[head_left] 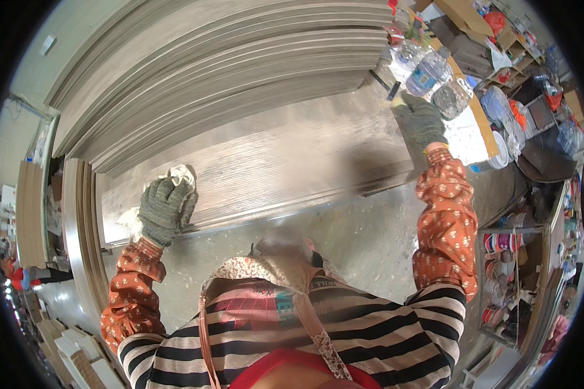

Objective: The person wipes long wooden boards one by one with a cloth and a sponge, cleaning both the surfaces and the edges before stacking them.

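Note:
My left hand point(165, 206), in a grey-green knit glove, presses a crumpled white cloth point(183, 174) onto the left end of a wood-grain board point(272, 155). The fingers are bent over the cloth, and part of it sticks out beside the wrist. Beyond the board's right end is my right hand point(422, 122), gloved the same way. Its fingers are drawn together near a short black stick-like piece point(394, 90); whether they grip it is hard to see. Right beside this hand are a clear plastic bottle point(427, 72) and a clear, lumpy container point(451, 98).
Tall stacks of similar boards point(240, 78) rise along the far side. More panels point(83, 214) stand at the left. A white bucket point(498, 149) is beyond my right hand, above a shelf with colourful rolls point(501, 242). Concrete floor point(344, 227) lies between me and the board.

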`<state>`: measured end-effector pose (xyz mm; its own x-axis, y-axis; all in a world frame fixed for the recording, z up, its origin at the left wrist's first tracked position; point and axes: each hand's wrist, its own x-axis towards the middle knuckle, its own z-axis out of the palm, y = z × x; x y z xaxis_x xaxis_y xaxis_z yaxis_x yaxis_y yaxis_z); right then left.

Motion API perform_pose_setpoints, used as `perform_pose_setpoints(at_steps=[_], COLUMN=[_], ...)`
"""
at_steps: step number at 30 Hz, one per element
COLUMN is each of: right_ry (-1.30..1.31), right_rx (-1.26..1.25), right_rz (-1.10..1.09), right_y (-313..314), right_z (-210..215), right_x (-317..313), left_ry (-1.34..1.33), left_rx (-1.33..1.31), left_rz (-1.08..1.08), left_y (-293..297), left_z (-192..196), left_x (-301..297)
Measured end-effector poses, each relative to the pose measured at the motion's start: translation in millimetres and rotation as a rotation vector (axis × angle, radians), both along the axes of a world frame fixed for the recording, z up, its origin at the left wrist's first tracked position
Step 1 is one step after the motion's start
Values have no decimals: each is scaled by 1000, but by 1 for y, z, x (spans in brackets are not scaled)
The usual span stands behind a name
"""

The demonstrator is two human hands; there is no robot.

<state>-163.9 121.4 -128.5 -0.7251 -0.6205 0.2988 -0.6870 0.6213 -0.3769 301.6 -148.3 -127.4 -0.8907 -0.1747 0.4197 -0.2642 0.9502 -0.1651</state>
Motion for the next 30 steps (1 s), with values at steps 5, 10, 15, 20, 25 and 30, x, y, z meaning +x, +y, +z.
perform_pose_setpoints(at_steps=[5, 10, 15, 20, 25, 30], right_ry=[84, 257, 83, 206, 265, 346], right_rx=[48, 115, 66, 164, 95, 98], right_rz=[214, 113, -10, 125, 448, 780], right_y=[-40, -46, -52, -104, -176, -284], right_z=[11, -20, -19, -32, -34, -38], right_x=[40, 12, 27, 93, 160, 274], left_ry=[-17, -31, 6, -104, 102, 49], left_rx=[10, -81, 8, 371, 357, 554], left_rz=[50, 72, 391, 518, 537, 484], left_y=[2, -8, 14, 15, 31, 19], left_z=[0, -3, -2, -61, -82, -101], left_x=[5, 14, 61, 102, 69, 61])
